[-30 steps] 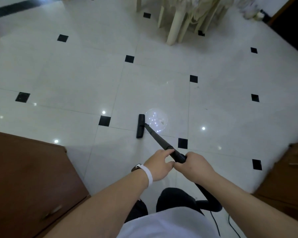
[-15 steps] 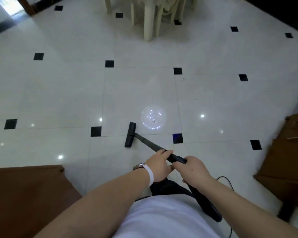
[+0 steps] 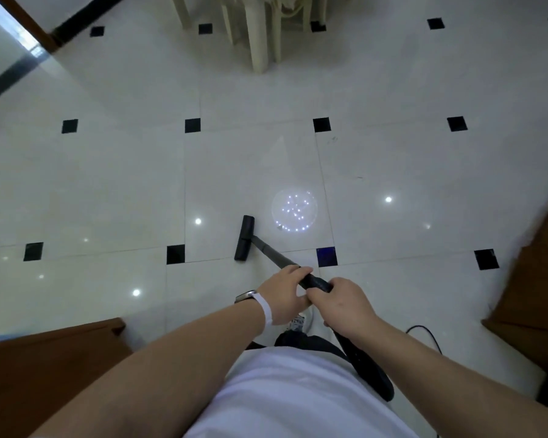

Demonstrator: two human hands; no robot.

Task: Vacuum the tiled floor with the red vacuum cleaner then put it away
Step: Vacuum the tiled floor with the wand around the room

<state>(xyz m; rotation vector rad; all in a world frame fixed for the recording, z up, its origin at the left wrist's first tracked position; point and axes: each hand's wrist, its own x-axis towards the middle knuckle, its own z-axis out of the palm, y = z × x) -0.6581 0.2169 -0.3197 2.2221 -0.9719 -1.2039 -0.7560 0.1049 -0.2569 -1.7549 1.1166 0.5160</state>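
The vacuum's black floor head (image 3: 244, 238) lies flat on the white tiled floor (image 3: 108, 184), just left of a round patch of reflected lights. Its black wand (image 3: 271, 252) slopes back toward me. My left hand (image 3: 283, 294), with a white wristband, grips the wand from the left. Directly behind it my right hand (image 3: 340, 303) grips the wand where the black hose (image 3: 366, 365) bends down past my right side. The vacuum's red body is out of view.
Brown wooden furniture (image 3: 45, 374) stands at my lower left and another brown piece (image 3: 532, 295) at the right edge. Cream table and chair legs (image 3: 260, 36) stand ahead at the top. A black cord (image 3: 424, 333) lies on the floor by my right arm.
The floor head has slid left and nearer to me across the tiles. My view has turned to the left; both hands keep their grip on the wand.
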